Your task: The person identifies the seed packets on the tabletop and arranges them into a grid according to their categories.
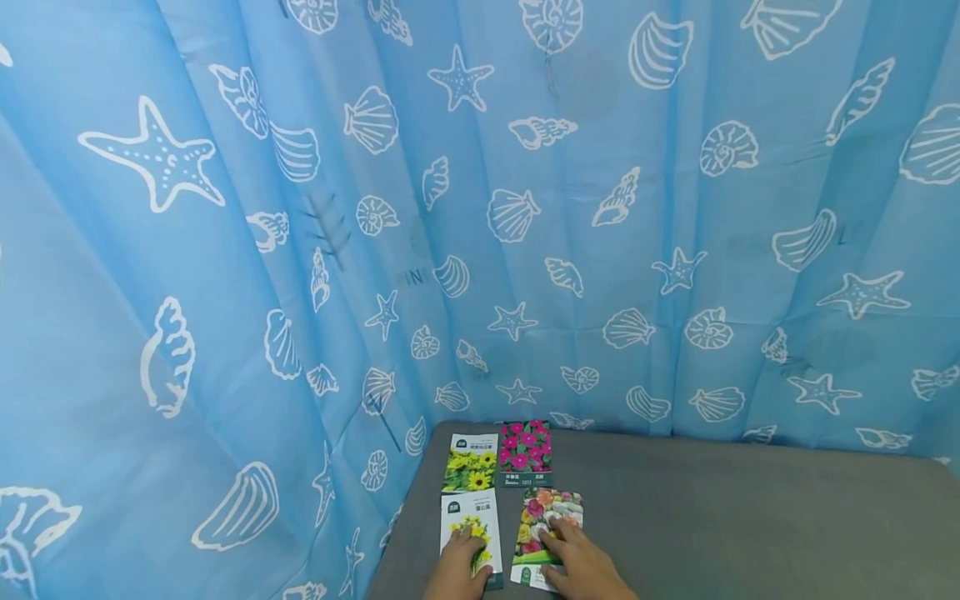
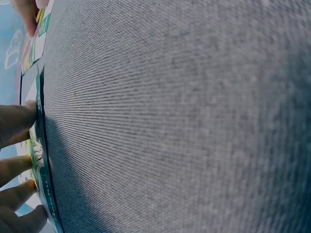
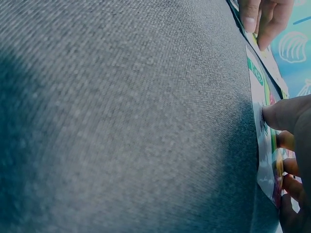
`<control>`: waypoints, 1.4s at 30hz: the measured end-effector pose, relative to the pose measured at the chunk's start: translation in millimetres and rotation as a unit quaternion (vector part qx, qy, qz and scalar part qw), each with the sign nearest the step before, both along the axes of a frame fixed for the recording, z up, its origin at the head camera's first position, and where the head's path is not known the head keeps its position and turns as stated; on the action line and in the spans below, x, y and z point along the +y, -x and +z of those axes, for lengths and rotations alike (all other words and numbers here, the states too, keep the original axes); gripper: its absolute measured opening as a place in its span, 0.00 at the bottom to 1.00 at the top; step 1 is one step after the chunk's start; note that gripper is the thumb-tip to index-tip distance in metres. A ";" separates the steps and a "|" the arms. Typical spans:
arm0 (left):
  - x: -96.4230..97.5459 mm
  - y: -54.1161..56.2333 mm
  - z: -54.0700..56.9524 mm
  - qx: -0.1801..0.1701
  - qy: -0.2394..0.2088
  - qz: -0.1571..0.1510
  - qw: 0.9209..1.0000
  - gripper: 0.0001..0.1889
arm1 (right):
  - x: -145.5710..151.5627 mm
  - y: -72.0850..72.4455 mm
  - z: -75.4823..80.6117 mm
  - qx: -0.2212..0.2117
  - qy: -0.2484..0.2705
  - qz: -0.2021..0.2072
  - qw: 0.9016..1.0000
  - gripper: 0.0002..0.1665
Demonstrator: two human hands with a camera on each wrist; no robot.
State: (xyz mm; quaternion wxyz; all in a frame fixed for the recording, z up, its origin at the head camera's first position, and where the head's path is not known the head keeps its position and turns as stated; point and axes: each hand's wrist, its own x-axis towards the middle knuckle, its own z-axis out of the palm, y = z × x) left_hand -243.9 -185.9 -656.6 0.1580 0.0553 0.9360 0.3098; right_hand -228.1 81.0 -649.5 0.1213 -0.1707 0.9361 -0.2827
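My left hand (image 1: 459,567) rests its spread fingertips on a white seed packet with yellow flowers (image 1: 471,507), flat on the grey cloth surface. Beside it, my right hand (image 1: 581,562) touches a slightly tilted seed packet with pink, white and yellow blooms (image 1: 534,518). The right wrist view shows the thumb and fingers spread across that packet (image 3: 262,141), while the left wrist view has the left fingers on the dark-edged packet (image 2: 43,150). Behind these lie a yellow sunflower seed packet (image 1: 471,462) and a magenta flower seed packet (image 1: 526,454), untouched.
The grey cloth-covered surface (image 1: 735,517) stretches away to the right of the packets. A blue curtain (image 1: 570,250) with white shells and starfish hangs along its back and left edges, close to the packets.
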 end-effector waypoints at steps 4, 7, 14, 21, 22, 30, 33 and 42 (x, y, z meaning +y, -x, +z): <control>1.6 -3.2 1.5 0.000 0.007 0.002 1.000 0.17 | -0.4 -1.1 -1.1 0.003 -0.004 -0.002 1.000 0.37; 2.1 -4.5 1.8 0.005 0.011 0.004 1.000 0.17 | -0.2 -0.8 -2.5 0.000 -0.004 -0.006 1.000 0.37; 2.2 -4.7 3.6 0.013 0.008 0.004 1.000 0.18 | 0.1 1.2 -5.1 -0.005 -0.009 -0.013 1.000 0.38; 0.4 -4.6 2.0 0.011 -0.001 -0.002 1.000 0.18 | 0.9 0.1 -4.0 -0.007 -0.008 -0.013 1.000 0.38; 0.0 -4.5 1.6 0.012 -0.002 -0.002 1.000 0.18 | 1.6 -0.2 -4.0 -0.004 -0.005 -0.013 1.000 0.38; -1.2 -5.2 3.0 0.042 -0.009 -0.017 0.999 0.17 | 8.3 -2.0 -3.7 0.022 0.004 -0.013 1.000 0.38; -0.7 -5.3 4.1 0.050 -0.005 -0.022 0.999 0.18 | 11.3 -2.8 -2.3 0.020 0.010 -0.016 1.000 0.38; 1.4 -4.6 5.6 0.034 0.001 -0.013 0.999 0.18 | 19.1 -3.3 -0.2 0.005 0.008 -0.027 1.000 0.38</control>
